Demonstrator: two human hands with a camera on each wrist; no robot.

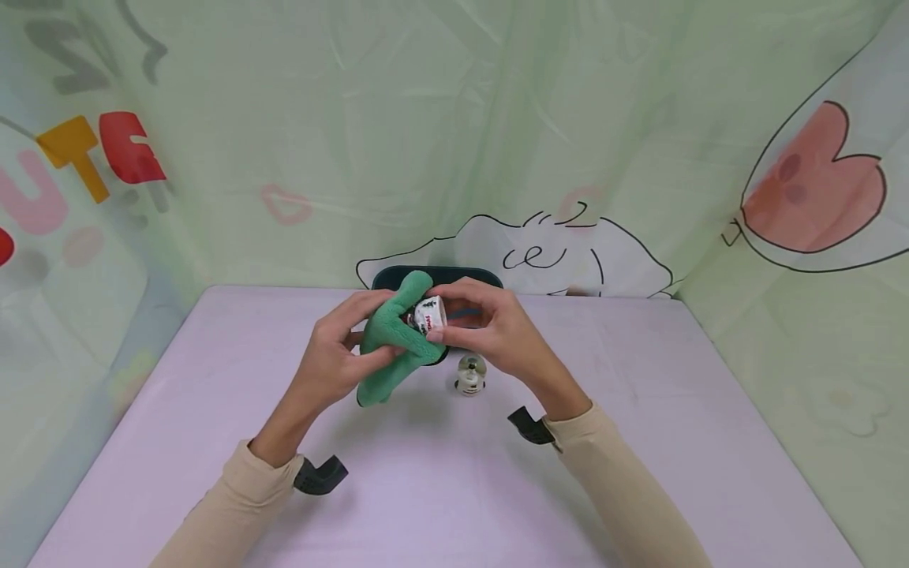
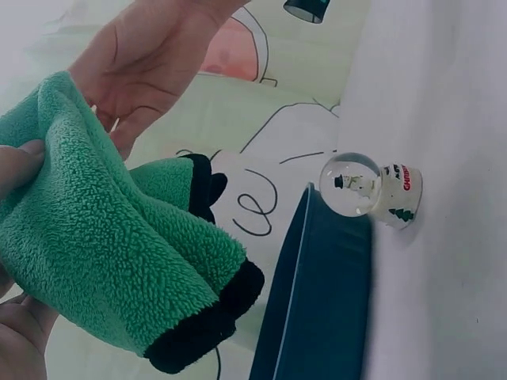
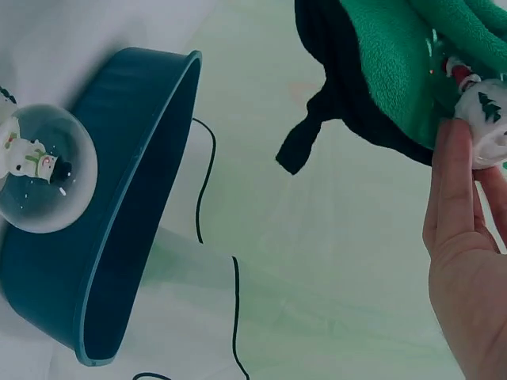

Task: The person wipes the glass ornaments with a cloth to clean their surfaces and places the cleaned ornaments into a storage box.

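while the blue tub (image 3: 135, 95) sits open toward the back of the table (image 1: 177, 442), its floor out of sight, a second snow globe (image 2: 400, 198) stands upright close by, snowman (image 3: 36, 162) in its glass. held snow globe (image 1: 428, 315) is up off the table, long axis roughly sideways, glass end pointing left into the green cloth (image 1: 390, 339), base to the right, red-and-white figure (image 3: 459, 73) inside. right hand (image 1: 497, 323): fingers and thumb clamped on the base; left hand (image 1: 337, 351): gripping the cloth.
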